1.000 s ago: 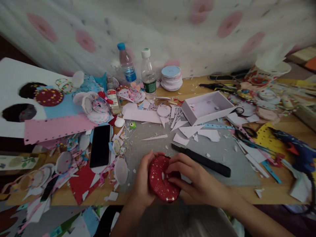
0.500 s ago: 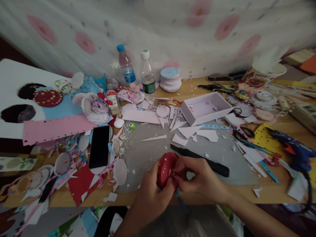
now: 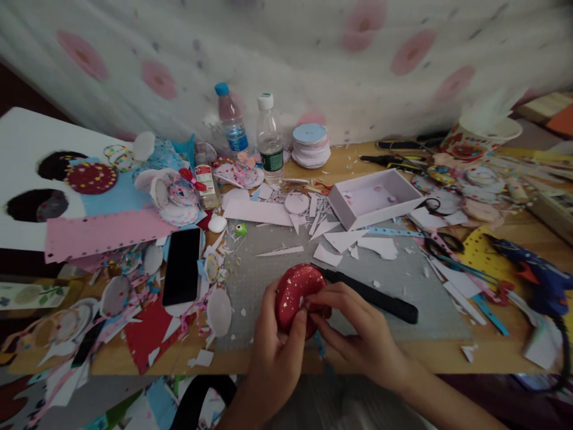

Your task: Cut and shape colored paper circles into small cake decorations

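Observation:
A round red piece with small pale stars (image 3: 298,292) is held above the near edge of the grey cutting mat (image 3: 250,269). My left hand (image 3: 280,343) wraps round its left side, thumb pressed on the front. Pinched at its right edge are the fingers of my right hand (image 3: 358,331); what lies between those fingertips is too small to make out. A thin blue strip (image 3: 320,346) hangs below the red piece. Just behind my right hand lies a black-handled cutter (image 3: 380,295) on the mat.
White paper scraps cover the mat's far side near a white open box (image 3: 376,200). A phone (image 3: 182,266) and decorated discs lie left. Scissors (image 3: 443,242) and a blue glue gun (image 3: 537,269) lie right. Two bottles (image 3: 271,143) stand at the back.
The red piece has turned so more of its starred face shows, and it sits slightly higher and further left. My right hand's fingers have shifted along its edge.

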The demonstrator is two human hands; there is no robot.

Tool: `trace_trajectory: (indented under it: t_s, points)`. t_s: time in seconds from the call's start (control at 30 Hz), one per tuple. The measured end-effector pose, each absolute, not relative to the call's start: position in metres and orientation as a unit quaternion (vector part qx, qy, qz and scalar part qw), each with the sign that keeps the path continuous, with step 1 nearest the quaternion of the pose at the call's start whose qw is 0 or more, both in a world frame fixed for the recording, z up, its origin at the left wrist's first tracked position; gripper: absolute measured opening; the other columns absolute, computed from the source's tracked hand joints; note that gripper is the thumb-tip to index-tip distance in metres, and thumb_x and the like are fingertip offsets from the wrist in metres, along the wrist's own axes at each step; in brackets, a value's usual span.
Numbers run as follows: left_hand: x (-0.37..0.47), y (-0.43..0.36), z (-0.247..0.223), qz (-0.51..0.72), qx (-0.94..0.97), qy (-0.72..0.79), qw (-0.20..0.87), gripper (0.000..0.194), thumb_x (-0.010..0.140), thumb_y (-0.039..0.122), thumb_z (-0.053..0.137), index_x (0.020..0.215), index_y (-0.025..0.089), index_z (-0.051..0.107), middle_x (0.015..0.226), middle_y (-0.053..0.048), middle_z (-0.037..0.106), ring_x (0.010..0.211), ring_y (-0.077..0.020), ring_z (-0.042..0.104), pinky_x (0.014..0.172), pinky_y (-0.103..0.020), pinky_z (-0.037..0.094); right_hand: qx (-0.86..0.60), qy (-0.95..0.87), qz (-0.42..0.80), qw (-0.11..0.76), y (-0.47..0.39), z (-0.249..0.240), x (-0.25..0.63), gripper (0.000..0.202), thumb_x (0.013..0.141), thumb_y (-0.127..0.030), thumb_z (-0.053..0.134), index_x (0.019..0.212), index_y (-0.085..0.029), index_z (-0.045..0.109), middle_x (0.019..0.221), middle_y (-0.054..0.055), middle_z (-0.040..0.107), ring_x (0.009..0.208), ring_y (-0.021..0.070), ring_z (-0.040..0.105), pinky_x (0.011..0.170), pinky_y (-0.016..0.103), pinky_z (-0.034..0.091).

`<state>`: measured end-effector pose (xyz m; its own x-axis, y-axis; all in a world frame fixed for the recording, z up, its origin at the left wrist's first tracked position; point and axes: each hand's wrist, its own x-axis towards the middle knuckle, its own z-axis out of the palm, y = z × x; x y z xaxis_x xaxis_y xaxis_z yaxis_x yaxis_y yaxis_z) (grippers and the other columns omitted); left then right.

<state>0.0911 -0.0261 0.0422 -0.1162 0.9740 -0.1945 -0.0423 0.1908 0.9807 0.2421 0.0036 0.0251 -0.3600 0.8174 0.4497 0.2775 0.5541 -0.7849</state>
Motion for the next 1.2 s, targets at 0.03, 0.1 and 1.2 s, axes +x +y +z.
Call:
trace_trajectory:
  t_s: [0.03, 0.1, 1.2]
  points:
    - [0.091, -0.027, 0.043, 0.485, 0.412, 0.563, 0.528, 0.037, 0.090, 0.030, 0.057, 0.127, 0.027, 0.051, 0.128, -0.005, 0.062, 0.117, -0.0186, 0.059, 0.098, -0.027, 0.047, -0.363, -0.768, 0.298, 0.436, 0.004, 0.027, 0.242, 0.026, 0.090, -0.009, 0.056, 0.113, -0.020, 0.056, 0.097, 0.007, 0.063, 0.091, 0.0167, 0.064, 0.077, 0.027, 0.055]
    - [0.092, -0.027, 0.045, 0.481, 0.410, 0.562, 0.533, 0.036, 0.091, 0.030, 0.057, 0.127, 0.028, 0.051, 0.128, -0.004, 0.062, 0.116, -0.0179, 0.059, 0.097, -0.026, 0.047, -0.376, -0.774, 0.263, 0.436, 0.005, 0.028, 0.241, 0.020, 0.090, -0.011, 0.057, 0.107, -0.019, 0.059, 0.093, 0.007, 0.063, 0.087, 0.0167, 0.063, 0.072, 0.027, 0.055]
    - [0.084, -0.030, 0.041, 0.414, 0.546, 0.552, 0.476, 0.046, 0.087, 0.015, 0.057, 0.131, 0.029, 0.053, 0.127, -0.006, 0.065, 0.114, -0.0214, 0.062, 0.097, -0.030, 0.049, -0.372, -0.713, 0.444, 0.396, 0.002, 0.017, 0.252, 0.014, 0.076, -0.012, 0.061, 0.080, -0.022, 0.052, 0.071, -0.004, 0.056, 0.057, 0.0091, 0.052, 0.052, 0.020, 0.045]
